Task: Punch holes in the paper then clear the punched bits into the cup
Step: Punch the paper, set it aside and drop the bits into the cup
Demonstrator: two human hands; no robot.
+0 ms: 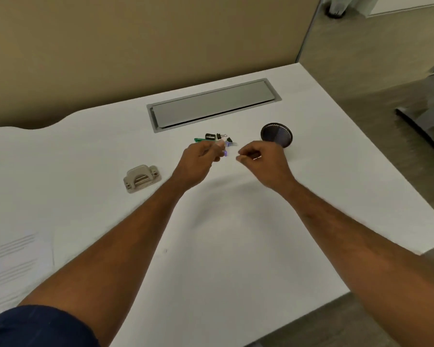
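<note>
A beige hole punch sits on the white desk, left of my hands. The black mesh cup stands at the back right, just beyond my right hand. That hand hovers with thumb and forefinger pinched together; anything between them is too small to see. My left hand is curled, its fingertips pinched on a small purple-tipped item. White paper with faint printed lines lies at the near left. No punched bits are discernible.
Small stationery lies behind my hands: a green pen, a black clip and other bits. A grey cable hatch is set into the desk at the back. The desk edge drops off on the right.
</note>
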